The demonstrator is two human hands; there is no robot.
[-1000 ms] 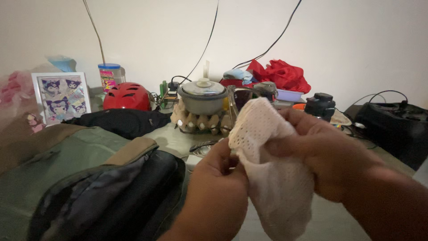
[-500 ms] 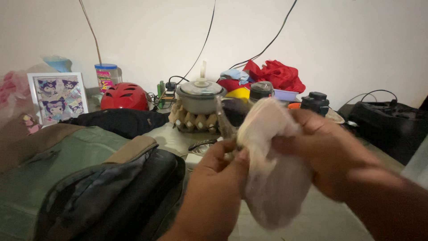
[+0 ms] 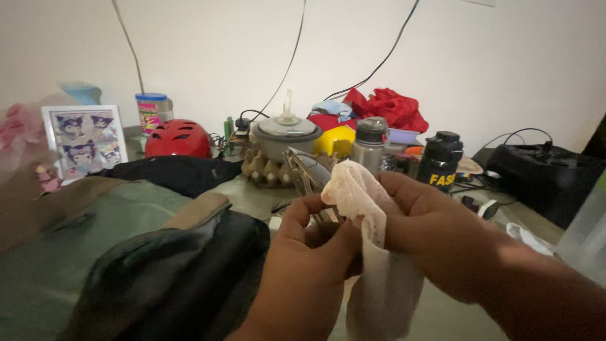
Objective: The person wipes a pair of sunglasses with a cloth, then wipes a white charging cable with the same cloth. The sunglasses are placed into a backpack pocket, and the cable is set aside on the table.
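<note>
Between hands: pale mesh cloth, bunched, hanging limp.

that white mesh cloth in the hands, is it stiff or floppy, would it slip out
Probably floppy: the white mesh cloth bunches over the right hand and hangs limp below both hands. Likely light, since the left hand holds it by only a fingertip pinch. The open perforated weave looks grippy rather than slick, so slipping seems unlikely.
</note>
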